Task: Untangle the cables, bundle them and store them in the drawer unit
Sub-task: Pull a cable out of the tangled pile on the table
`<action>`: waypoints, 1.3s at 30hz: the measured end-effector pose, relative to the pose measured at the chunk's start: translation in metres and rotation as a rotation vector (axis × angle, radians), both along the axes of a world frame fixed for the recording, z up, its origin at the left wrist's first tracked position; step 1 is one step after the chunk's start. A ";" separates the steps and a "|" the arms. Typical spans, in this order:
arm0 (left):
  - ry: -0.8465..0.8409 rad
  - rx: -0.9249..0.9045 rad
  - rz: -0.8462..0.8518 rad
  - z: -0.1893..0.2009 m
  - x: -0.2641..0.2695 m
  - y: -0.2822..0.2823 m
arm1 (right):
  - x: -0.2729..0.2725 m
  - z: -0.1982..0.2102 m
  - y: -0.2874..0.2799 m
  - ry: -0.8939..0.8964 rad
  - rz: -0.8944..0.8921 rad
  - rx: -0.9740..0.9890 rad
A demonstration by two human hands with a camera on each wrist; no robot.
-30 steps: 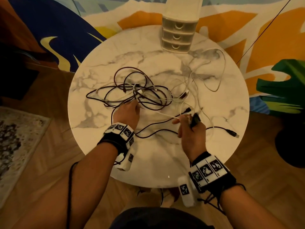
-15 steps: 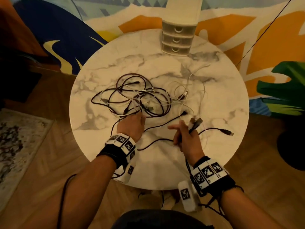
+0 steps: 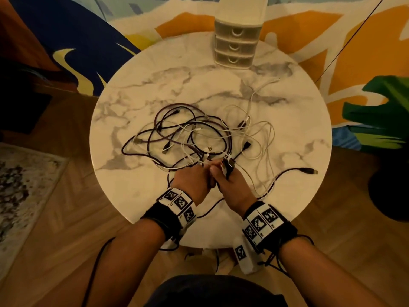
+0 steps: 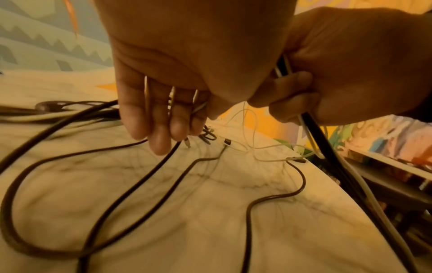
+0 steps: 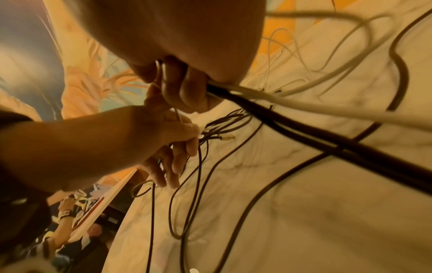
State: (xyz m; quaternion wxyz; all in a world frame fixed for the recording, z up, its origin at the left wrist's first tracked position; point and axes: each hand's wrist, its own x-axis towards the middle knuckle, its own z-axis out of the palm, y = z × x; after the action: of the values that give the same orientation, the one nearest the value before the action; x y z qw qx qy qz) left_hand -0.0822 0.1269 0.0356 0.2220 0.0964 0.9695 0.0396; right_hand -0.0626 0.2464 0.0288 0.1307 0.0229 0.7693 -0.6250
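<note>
A tangle of dark and white cables (image 3: 190, 134) lies on the middle of the round marble table (image 3: 155, 85). My two hands meet at its near edge. My right hand (image 3: 221, 173) grips a bunch of black and white cable ends (image 5: 233, 90), and the plugs stick up above the fist. My left hand (image 3: 200, 171) touches it and pinches a thin white cable (image 4: 198, 108) between thumb and fingers. A dark cable with a USB plug (image 3: 309, 171) trails off to the right. The white drawer unit (image 3: 235, 45) stands at the far edge, all three drawers closed.
Loose white loops (image 3: 263, 138) spread right of the tangle. Bare marble lies between the tangle and the drawer unit. A rug (image 3: 22, 185) covers the wooden floor at left. A green leafy shape (image 3: 376, 114) and a dark round object (image 3: 389, 191) are at right.
My left hand has moved right and now touches my right hand. The tangle has drawn tighter and nearer, and the far white loop has been pulled in.
</note>
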 end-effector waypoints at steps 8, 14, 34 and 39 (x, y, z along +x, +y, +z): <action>0.303 0.224 0.203 -0.003 -0.037 -0.028 | -0.013 0.042 0.018 0.046 -0.351 -0.293; 0.250 0.256 0.170 -0.024 -0.044 -0.042 | -0.004 0.057 0.024 0.032 -0.452 -0.420; 0.314 0.311 0.277 -0.017 -0.048 -0.039 | -0.016 0.077 0.038 0.102 -0.754 -0.528; 0.289 0.319 0.276 -0.011 -0.054 -0.036 | -0.021 0.083 0.045 0.135 -0.743 -0.495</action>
State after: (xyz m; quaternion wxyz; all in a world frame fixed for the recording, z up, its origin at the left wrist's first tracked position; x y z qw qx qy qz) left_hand -0.1361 0.0913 0.0250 0.0557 0.0017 0.9766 0.2077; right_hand -0.0837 0.2910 0.1122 -0.1516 0.2248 0.5429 -0.7948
